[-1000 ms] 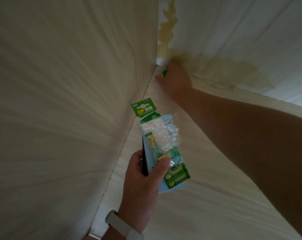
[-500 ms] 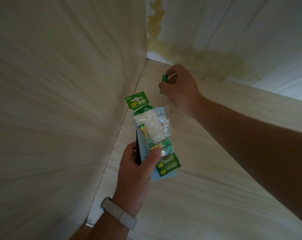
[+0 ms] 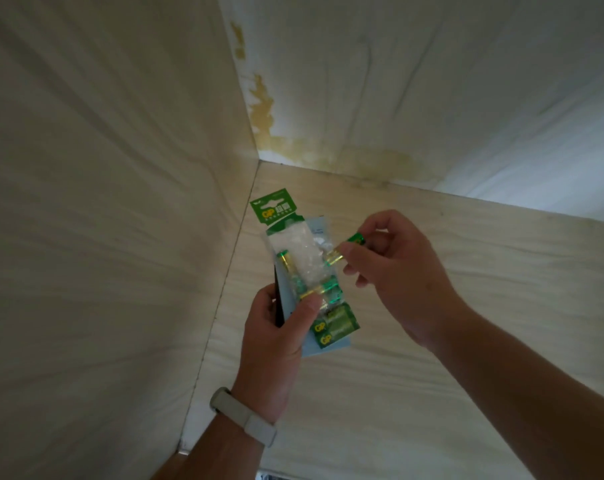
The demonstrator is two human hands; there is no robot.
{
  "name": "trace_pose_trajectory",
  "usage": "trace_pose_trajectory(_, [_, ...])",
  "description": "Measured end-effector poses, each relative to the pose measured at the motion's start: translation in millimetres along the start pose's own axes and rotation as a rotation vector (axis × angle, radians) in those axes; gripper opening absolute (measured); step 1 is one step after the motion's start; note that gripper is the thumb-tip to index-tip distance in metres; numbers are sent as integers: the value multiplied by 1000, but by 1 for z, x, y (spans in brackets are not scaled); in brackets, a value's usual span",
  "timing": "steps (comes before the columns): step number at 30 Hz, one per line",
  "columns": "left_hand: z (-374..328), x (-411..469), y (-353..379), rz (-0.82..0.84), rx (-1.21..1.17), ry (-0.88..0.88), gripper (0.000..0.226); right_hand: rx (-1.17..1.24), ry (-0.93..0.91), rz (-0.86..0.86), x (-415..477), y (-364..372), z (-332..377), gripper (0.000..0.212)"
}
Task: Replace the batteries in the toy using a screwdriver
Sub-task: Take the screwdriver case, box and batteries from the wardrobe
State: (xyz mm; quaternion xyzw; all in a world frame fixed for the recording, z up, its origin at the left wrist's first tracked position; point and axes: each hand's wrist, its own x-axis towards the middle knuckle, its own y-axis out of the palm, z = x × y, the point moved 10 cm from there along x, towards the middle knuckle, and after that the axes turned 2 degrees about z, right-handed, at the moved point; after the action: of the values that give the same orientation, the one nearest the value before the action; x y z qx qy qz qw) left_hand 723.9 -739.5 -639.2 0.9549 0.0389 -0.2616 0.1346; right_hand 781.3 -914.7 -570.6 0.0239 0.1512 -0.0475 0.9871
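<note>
Panelling [image 3: 103, 202] in a pale wood grain fills the left side and stands upright, meeting a flat surface [image 3: 432, 358] of the same grain. A light grey wristband [image 3: 245, 417] circles the left wrist.

The left hand [image 3: 276, 337] is raised above that surface. Its fingers are curled behind a stack of flat things and its thumb presses on the front. At the back of the stack is a dark flat thing [image 3: 278, 306], seen edge-on, and what it is cannot be told. In front of that is a pale blue card [image 3: 328, 349], and foremost is the battery pack [image 3: 304, 271].

The pack's green header tab [image 3: 274, 211] carries "GP" in yellow, with white characters beside it that are too small to read. Its clear blister is crumpled and torn open at the top, and green-and-gold cells show through it. At the lower end two green labels each read "GP" in yellow, and the fainter wording beside them is illegible.

Just right of the torn blister, the right hand [image 3: 397, 271] pinches a single battery [image 3: 349, 247] between thumb and forefinger, with its other fingers loosely curled. The battery's gold end points towards the pack and its green end tilts up to the right. Whether it touches the plastic cannot be told.

Behind stands a white rear wall [image 3: 432, 81], with yellowish stains [image 3: 262, 112] running down the corner and along its foot.
</note>
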Motion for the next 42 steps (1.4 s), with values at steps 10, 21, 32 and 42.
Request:
trace_pose_trajectory(10, [-1, -15, 30, 72, 6, -7, 72, -129, 24, -65, -33, -20, -5, 12])
trace_pose_trajectory(21, [-4, -19, 55, 171, 52, 8, 71, 23, 1, -54, -60, -35, -13, 53])
trace_pose_trajectory(32, [-35, -51, 88, 248, 59, -1, 62, -8, 126, -49, -81, -48, 18, 51])
trace_pose_trajectory(42, [-57, -83, 104, 208, 58, -72, 51, 6, 94, -135, -112, -69, 62, 23])
